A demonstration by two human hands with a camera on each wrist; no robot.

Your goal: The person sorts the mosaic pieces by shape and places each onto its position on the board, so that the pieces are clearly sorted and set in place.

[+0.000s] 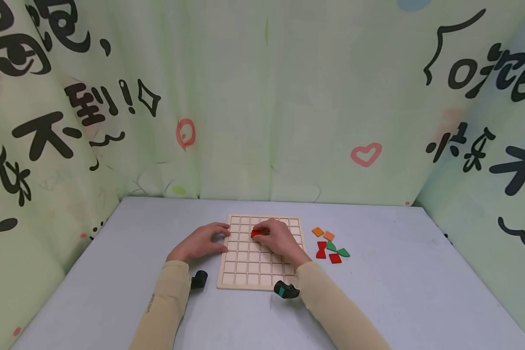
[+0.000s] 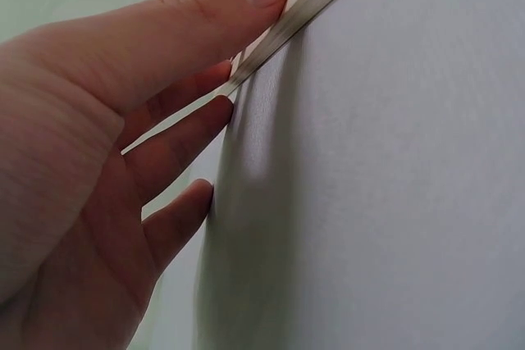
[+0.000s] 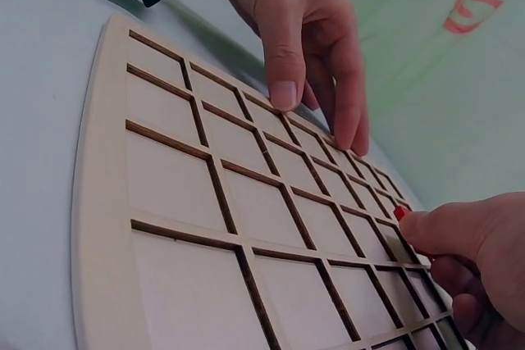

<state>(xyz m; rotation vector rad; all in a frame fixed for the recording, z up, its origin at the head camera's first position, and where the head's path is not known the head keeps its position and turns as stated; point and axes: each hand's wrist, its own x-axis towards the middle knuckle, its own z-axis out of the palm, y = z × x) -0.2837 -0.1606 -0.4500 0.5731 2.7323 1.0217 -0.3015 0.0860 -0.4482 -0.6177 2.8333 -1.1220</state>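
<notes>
Beige sleeves [image 1: 165, 301] lead to a gridded wooden board [image 1: 241, 267], where a person's right hand [image 1: 280, 238] pinches a red piece [image 1: 254, 234] over the squares beyond the middle, while the left hand [image 1: 201, 241], loosely extended, touches the left edge; neat placing likely calls for steadying that edge and squaring the piece to the grid before pressing, with loose pieces [image 1: 335, 258] just beside the board's right edge

Pale green curtain [image 1: 315, 97] walls in the table [image 1: 433, 272] at back and both sides, light vertical folds. Black lettering [image 1: 37, 123] on both side panels. Back panel: pink heart outline [image 1: 366, 164] right of center, blue patch [image 1: 414, 4] up top. Tabletop smooth, whitish. Light soft, shadows faint.
</notes>
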